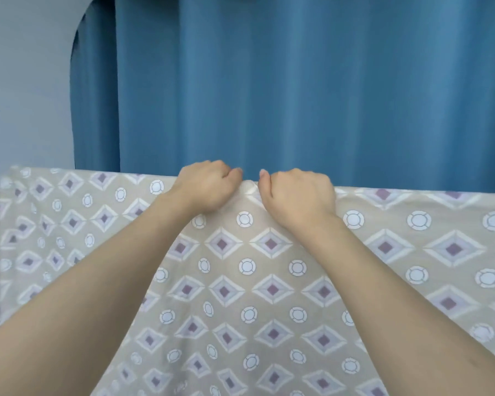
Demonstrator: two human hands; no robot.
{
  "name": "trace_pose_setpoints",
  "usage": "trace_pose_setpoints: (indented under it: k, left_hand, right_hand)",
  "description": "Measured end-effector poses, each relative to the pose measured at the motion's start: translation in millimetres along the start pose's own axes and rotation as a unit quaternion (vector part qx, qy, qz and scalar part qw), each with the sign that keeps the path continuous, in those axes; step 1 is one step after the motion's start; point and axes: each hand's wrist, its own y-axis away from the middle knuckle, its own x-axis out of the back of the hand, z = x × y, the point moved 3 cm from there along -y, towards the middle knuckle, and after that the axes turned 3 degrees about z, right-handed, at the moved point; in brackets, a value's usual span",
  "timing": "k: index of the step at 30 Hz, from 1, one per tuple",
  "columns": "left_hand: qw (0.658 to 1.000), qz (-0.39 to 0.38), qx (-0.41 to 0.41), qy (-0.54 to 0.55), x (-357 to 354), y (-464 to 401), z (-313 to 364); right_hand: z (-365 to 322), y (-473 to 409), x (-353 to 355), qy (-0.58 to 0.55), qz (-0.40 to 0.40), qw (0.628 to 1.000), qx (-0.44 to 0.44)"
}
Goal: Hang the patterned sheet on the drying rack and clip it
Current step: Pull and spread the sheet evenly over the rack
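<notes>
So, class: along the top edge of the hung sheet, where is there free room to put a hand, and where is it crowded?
Free: the top edge of the patterned sheet left of the left hand, out to its bunched left end, and right of the right hand, out to the frame edge. Crowded: the middle, where both hands grip the fold close together before the blue curtain.

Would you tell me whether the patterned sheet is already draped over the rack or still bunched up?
Draped: the patterned sheet hangs spread from a straight top edge, where the left hand and right hand grip it. No clip shows.

Beige cotton sheet with purple diamonds and white circles [269, 281] draped over hidden support; support itself unseen.
</notes>
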Motion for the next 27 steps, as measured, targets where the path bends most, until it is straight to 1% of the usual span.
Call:
trace_pose_setpoints:
  k: [4,6,8,10,11,12,13,14,15,16,18,19,20,22,24,25,27]
  left_hand:
    - [0.989,0.145,-0.014,-0.020,-2.4,22.9,-53.7]
    - [0.988,0.151,-0.006,-0.027,-2.0,28.8,-77.6]
    - [0.991,0.128,0.010,-0.024,1.0,23.5,-88.0]
    - [0.997,0.074,0.028,0.003,4.8,14.6,-86.8]
    - [0.998,0.050,0.023,0.027,6.5,12.1,-84.6]
    - [0.998,0.034,0.011,0.058,6.3,11.4,-84.6]
    - [0.995,0.033,0.000,0.092,4.8,12.7,-86.6]
    - [0.992,0.051,0.001,0.119,2.5,16.6,-91.8]
    - [0.987,0.087,0.020,0.135,-2.1,23.2,-100.3]
    - [0.978,0.139,0.065,0.142,-6.9,33.4,-110.8]
    - [0.945,0.225,0.177,0.159,-14.1,57.4,-130.6]
    - [0.935,0.238,0.210,0.159,-18.5,66.8,-139.0]
    - [0.937,0.233,0.221,0.141,-23.6,74.5,-145.3]
    - [0.952,0.217,0.204,0.073,-31.6,80.6,-152.9]
    - [0.955,0.231,0.187,0.018,-28.5,77.7,-152.1]
    - [0.951,0.243,0.189,0.006,-24.8,75.2,-150.0]
    - [0.944,0.249,0.215,0.020,-17.5,70.8,-148.7]
  right_hand:
    - [4.1,0.9,-0.4,0.012,-0.009,0.999,-0.030]
    - [3.1,-2.5,0.9,-0.003,-0.027,0.999,-0.041]
    - [-6.7,-9.7,1.6,-0.024,-0.041,0.998,-0.038]
    - [-27.1,-18.0,-1.4,-0.051,-0.058,0.997,-0.002]
    - [-38.6,-20.8,-4.1,-0.062,-0.065,0.996,0.026]
    - [-48.7,-22.6,-7.2,-0.069,-0.069,0.994,0.049]
    - [-55.5,-24.1,-10.3,-0.070,-0.068,0.993,0.063]
    - [-59.0,-25.2,-13.3,-0.064,-0.063,0.994,0.069]
    - [-59.7,-25.5,-15.6,-0.056,-0.058,0.994,0.069]
    - [-59.2,-25.2,-16.5,-0.048,-0.055,0.995,0.065]
    - [-58.2,-25.6,-16.0,-0.038,-0.060,0.996,0.055]
    - [-59.0,-26.8,-14.9,-0.036,-0.067,0.996,0.051]
    - [-61.5,-28.8,-14.4,-0.036,-0.076,0.995,0.052]
    - [-70.2,-34.1,-16.0,-0.045,-0.093,0.993,0.066]
    - [-82.4,-39.9,-18.8,-0.074,-0.102,0.988,0.092]
    - [-89.6,-42.5,-19.9,-0.093,-0.103,0.985,0.107]
    - [-104.4,-46.8,-21.6,-0.125,-0.099,0.979,0.131]
